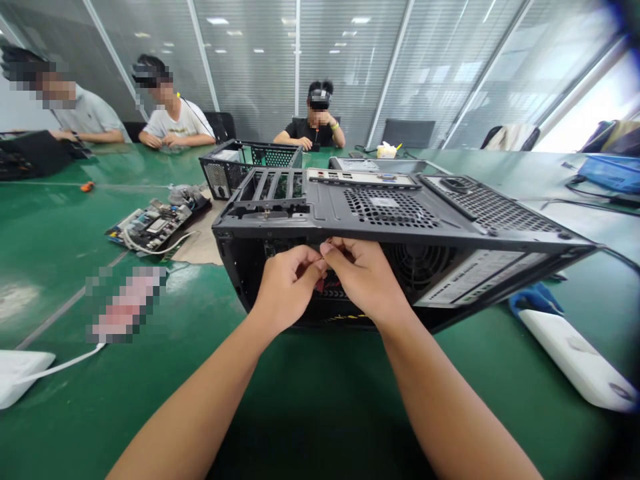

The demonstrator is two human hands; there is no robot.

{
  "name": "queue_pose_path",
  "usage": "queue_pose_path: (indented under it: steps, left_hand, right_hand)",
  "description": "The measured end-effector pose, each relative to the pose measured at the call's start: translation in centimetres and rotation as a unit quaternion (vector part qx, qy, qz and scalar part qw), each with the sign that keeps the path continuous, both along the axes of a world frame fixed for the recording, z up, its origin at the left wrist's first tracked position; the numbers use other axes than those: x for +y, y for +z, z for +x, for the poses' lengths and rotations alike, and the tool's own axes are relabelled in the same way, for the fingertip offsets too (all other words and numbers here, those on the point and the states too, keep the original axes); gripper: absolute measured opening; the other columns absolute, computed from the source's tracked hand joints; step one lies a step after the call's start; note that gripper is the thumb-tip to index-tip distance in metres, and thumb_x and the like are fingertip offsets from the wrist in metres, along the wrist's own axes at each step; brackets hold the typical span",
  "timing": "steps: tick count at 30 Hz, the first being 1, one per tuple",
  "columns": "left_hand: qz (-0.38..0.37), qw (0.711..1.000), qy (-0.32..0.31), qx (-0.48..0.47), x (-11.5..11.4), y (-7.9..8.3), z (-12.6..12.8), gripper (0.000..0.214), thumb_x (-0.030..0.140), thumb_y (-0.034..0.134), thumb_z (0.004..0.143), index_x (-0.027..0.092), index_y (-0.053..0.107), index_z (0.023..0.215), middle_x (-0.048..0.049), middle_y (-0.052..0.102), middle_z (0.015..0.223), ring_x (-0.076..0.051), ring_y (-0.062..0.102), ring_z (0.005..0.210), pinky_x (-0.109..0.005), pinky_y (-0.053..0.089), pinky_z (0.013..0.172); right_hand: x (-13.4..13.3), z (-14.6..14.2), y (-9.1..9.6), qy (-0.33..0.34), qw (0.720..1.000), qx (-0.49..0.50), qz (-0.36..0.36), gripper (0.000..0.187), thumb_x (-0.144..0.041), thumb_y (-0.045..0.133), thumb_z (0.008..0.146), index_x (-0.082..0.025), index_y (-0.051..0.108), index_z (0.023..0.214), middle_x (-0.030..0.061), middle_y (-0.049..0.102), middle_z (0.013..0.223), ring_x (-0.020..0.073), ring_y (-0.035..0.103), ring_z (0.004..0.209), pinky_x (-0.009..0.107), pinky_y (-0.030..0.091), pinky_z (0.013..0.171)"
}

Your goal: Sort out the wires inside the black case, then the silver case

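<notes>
Meeting at curled fingertips, left hand and right hand sit at the near open side of the crosswise-lying computer case; cannot tell whether anything is pinched.

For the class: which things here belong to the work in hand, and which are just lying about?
Work in hand: left hand, right hand, the computer case they work at, its fan.

Apparently lying about: white box, orange object, yellow-white packet, circuit board (untouched, perhaps related).
</notes>
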State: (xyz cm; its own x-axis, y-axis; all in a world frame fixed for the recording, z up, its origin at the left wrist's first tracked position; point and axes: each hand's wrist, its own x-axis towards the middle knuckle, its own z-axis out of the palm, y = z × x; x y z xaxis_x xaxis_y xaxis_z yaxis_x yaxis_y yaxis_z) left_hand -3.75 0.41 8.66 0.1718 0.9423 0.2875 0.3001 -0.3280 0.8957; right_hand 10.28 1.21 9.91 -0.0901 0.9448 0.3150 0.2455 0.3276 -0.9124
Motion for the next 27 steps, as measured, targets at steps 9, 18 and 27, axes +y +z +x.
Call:
queue_pose_path:
  steps: [9,18,27]
  left_hand:
    - [-0.065,0.992,-0.072,-0.086,-0.1,0.9,0.8,0.018,0.03,0.063,0.086,0.017,0.059,0.075,-0.0002,0.062,0.067,-0.012,0.06,0.061,-0.026,0.049,0.061]
    - [-0.113,0.98,-0.148,-0.066,0.3,2.0,-0.5,0.017,0.031,0.062,0.087,0.015,0.063,0.08,-0.0015,0.065,0.073,-0.011,0.061,0.065,-0.025,0.051,0.065]
    - [-0.131,0.966,-0.22,0.037,0.1,2.7,-1.4,0.026,0.034,0.06,0.088,0.016,0.064,0.069,-0.0028,0.066,0.07,-0.013,0.06,0.066,-0.025,0.048,0.065]
  right_hand:
    - [-0.5,0.6,0.0,0.036,0.995,0.087,-0.025,0.021,-0.033,0.061,0.084,-0.019,0.057,0.069,-0.0022,0.053,0.064,0.0122,0.052,0.06,0.027,0.043,0.057]
    - [-0.2,0.7,0.3,0.011,0.976,0.203,-0.083,0.024,-0.037,0.071,0.072,-0.02,0.054,0.067,-0.0058,0.042,0.059,0.008,0.034,0.051,0.025,0.029,0.046]
    - [-0.3,0.5,0.3,-0.009,0.973,0.219,-0.066,0.021,-0.033,0.07,0.074,-0.02,0.054,0.068,-0.0066,0.04,0.058,0.0073,0.031,0.049,0.025,0.028,0.046]
